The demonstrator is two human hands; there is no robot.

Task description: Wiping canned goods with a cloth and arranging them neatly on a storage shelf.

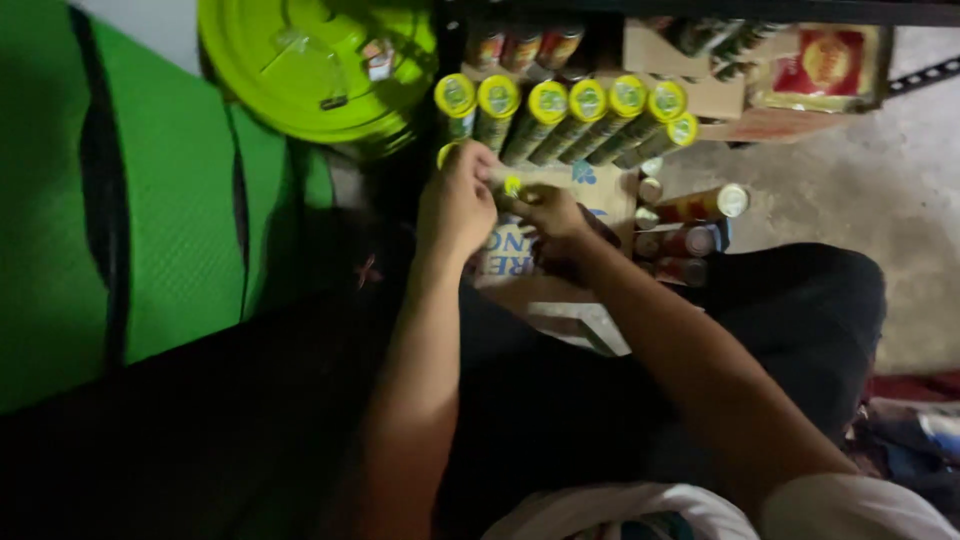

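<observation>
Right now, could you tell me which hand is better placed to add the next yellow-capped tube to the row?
Probably the left hand: it sits directly below the left end of the row of yellow-capped tubes, with a yellow cap showing at its fingers. The right hand is lower, pinching a small yellow piece.

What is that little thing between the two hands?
In the head view, a small yellow round piece, perhaps a cap, sits between the left hand and right hand. Cardboard lies beneath.
</observation>
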